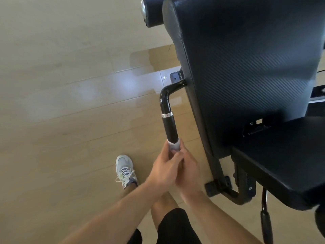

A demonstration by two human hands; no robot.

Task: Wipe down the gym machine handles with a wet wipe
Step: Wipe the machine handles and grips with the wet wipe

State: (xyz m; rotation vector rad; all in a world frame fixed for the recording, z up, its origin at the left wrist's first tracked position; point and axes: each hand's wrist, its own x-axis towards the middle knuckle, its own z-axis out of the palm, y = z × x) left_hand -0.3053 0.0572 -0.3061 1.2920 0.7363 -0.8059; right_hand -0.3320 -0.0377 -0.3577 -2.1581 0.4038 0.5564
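A black machine handle (170,126) with a silver ring (167,114) runs down beside the padded backrest. A white wet wipe (174,146) is wrapped round its lower end. My left hand (164,169) and my right hand (189,169) both close round that end, fingers pressing the wipe onto the grip. The handle's tip is hidden inside my hands. Above the wipe the grip is bare and glossy.
The black padded backrest (246,67) and seat (281,164) fill the right side. The machine's base frame (226,189) sits on the light wooden floor (61,103). My shoe (124,169) stands left of my hands. A black roller pad (151,13) shows at the top.
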